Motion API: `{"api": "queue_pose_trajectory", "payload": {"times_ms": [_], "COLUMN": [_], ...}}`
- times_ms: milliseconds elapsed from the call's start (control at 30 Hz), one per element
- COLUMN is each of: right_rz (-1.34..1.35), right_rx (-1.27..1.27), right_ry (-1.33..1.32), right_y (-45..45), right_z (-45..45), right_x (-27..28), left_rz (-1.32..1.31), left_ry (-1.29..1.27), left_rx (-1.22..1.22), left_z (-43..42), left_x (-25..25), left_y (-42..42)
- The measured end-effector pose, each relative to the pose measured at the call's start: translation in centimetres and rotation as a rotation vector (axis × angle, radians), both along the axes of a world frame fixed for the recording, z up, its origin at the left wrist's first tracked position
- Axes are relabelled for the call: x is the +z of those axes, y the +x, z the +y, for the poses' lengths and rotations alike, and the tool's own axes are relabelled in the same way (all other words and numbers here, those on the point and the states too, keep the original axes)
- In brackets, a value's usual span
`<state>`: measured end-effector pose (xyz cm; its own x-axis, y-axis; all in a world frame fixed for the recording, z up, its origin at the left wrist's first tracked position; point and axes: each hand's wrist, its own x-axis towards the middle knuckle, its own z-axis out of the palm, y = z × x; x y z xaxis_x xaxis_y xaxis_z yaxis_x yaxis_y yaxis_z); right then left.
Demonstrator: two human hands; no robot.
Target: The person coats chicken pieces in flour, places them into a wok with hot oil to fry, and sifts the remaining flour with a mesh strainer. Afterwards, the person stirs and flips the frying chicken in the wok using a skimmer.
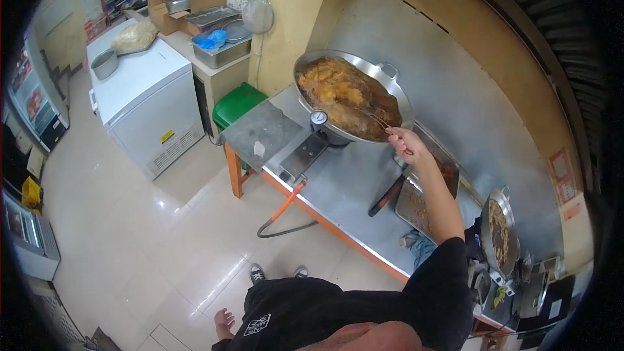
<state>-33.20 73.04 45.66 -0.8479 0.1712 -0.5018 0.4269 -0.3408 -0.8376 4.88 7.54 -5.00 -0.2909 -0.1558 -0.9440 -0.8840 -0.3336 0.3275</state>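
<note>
My right hand (404,145) is closed on a thin metal utensil (379,121), whose far end reaches into a large wok (398,90). Golden-brown food (335,91) fries in dark bubbling oil inside the wok. The wok rests on a burner at the far part of the metal-topped table (338,185). A round dial gauge (318,117) stands at the wok's near left rim. My left hand (224,318) hangs low beside my body, its fingers loosely curled and apart, holding nothing.
Right of the wok lie a tray (422,205) with food scraps, a dark handle (388,195) and a blue cloth (421,247). A second wok (511,227) stands farther right. An orange hose (286,201) hangs at the table edge. A white freezer (149,97) stands left, beside a green bin (237,103).
</note>
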Motion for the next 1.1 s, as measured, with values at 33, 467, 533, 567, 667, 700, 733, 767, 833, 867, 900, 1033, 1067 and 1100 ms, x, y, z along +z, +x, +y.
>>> {"api": "queue_pose_trajectory", "payload": {"times_ms": [33, 467, 533, 567, 667, 700, 733, 767, 833, 867, 900, 1033, 1067, 1100], "right_rz": [0.003, -0.148, -0.18, -0.214, -0.261, -0.243, -0.227, -0.215, -0.183, -0.074, 0.041, -0.074, -0.045, -0.015], "right_rx": [-0.013, 0.042, 0.064, 0.082, 0.138, 0.154, 0.169, 0.162, 0.143, 0.159, 0.175, 0.193, 0.201, 0.207], "right_ry": [0.054, 0.752, 0.85, 0.928, 1.179, 1.274, 1.37, 1.453, 1.619, 1.745, 1.867, 1.927, 1.942, 1.956], "right_y": [0.5, 2.0, 0.9, 0.6, -0.3, -0.5, -0.6, -0.4, -0.3, -0.3, -0.4, -0.1, 0.4, 0.9], "right_z": [-0.2, 5.0, 6.2, 5.9, 4.6, 4.2, 3.8, 2.6, -0.5, 0.5, 1.7, 0.5, -0.1, -0.6], "right_x": [0.4, 3.6, 3.4, 3.8, 4.9, 4.9, 4.9, 4.9, 4.9, 3.9, 2.6, 2.5, 2.8, 3.1], "left_rz": [0.019, 0.017, 0.041, 0.042, 0.06, 0.076, 0.091, 0.124, 0.122, 0.123, 0.149, 0.121, 0.09, 0.06], "left_ry": [-0.016, -0.025, -0.027, -0.045, -0.07, -0.071, -0.071, -0.073, -0.071, -0.07, -0.093, -0.094, -0.087, -0.082], "left_rx": [0.009, -0.007, -0.023, -0.034, -0.043, -0.05, -0.059, -0.054, -0.051, -0.048, -0.036, -0.048, -0.074, -0.1], "left_z": [-0.6, -5.4, -5.8, -5.9, -6.6, -7.1, -7.3, -7.5, -8.0, -8.0, -8.0, -7.1, -6.7, -6.3], "left_x": [-0.1, -0.9, -0.8, -0.6, 0.2, 0.4, 0.6, 0.9, 1.1, 1.3, 1.3, 1.3, 1.4, 1.3], "left_y": [-0.4, -1.2, -1.2, -1.8, -3.3, -3.8, -4.0, -4.1, -4.5, -4.7, -4.6, -4.6, -4.5, -4.5]}}
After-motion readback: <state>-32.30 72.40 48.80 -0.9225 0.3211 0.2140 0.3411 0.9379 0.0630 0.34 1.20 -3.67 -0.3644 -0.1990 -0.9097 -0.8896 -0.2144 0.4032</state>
